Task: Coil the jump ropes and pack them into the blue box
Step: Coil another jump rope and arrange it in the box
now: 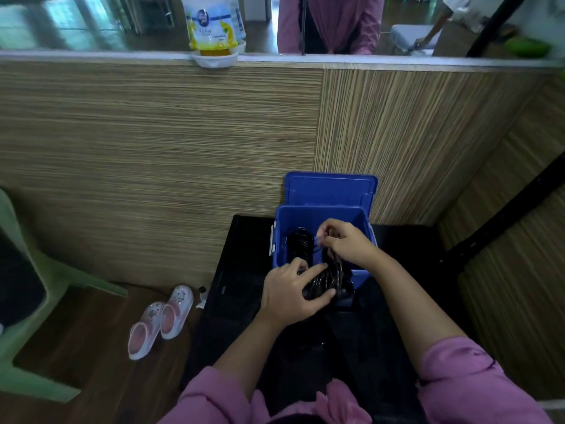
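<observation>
Over the blue box [279, 240], both hands work a black rope bundle [328, 281] at its near rim. Left hand [290, 293] grips the bundle's lower end; right hand [347, 241] pinches its upper strands. Another coiled rope [299, 241] lies inside the box, whose lid [330, 191] stands open behind.

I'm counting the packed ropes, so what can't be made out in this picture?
Head view only:
- Rope count in the blue box: one coiled rope shows inside; the rest is covered by both hands.
- Rope bundle at the near rim: the left hand grips it and the right hand pinches its top, so handles and ends are covered.
- Box floor: dark, ropes black.
- Label on the pouch: blurred.
</observation>
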Tool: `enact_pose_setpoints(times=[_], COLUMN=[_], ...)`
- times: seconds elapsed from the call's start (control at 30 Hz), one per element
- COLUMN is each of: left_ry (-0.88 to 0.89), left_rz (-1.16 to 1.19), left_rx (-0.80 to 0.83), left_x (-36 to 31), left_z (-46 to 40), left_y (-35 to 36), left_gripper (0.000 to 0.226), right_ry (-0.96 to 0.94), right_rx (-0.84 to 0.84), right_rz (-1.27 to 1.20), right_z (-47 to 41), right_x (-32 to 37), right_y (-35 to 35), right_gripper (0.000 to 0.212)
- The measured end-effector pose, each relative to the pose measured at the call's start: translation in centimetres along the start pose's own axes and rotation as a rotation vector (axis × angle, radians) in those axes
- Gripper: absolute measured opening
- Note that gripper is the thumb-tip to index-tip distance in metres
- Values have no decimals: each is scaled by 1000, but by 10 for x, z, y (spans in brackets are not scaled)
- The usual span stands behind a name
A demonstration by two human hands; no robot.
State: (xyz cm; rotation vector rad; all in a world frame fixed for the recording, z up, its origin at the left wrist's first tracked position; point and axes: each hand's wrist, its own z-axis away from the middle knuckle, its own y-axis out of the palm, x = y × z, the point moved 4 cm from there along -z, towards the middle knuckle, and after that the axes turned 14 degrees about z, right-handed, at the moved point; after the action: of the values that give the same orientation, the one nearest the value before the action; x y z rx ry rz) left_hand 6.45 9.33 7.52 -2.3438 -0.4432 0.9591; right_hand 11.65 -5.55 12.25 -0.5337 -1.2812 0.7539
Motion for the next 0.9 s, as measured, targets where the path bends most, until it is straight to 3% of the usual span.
enact_pose_setpoints(times=[0.07,0.17,0.3,0.53,0.6,0.7,0.83,0.9], left_ry=[11,-2,19,29,6,-46,-134,-156], left_rz=[33,14,-21,-20,28,76,109,119], left_rx=[12,49,91,124,115,78,41,26], left_x=[-7,-13,-14,-17,-19,-14,-5,-4], left_z=[4,5,5,7,6,5,10,12], left_y=[3,3,2,5,5,2,-2,-3], left_gripper=[47,50,53,50,45,41,53,51], right_ry=[15,66,152,193,242,216,153,117], right_rx=[70,56,156,-141,-181,-99,151,271], right_rz=[-60,-37,-205,-2,-41,-235,-474,-498], right_z=[1,6,7,3,4,7,13,15], right_x=[-3,-2,-4,-19,-23,-26,-21,-21], right_y=[6,7,5,-15,-14,-13,-16,-17], right_gripper=[18,17,39,6,13,21,10,16])
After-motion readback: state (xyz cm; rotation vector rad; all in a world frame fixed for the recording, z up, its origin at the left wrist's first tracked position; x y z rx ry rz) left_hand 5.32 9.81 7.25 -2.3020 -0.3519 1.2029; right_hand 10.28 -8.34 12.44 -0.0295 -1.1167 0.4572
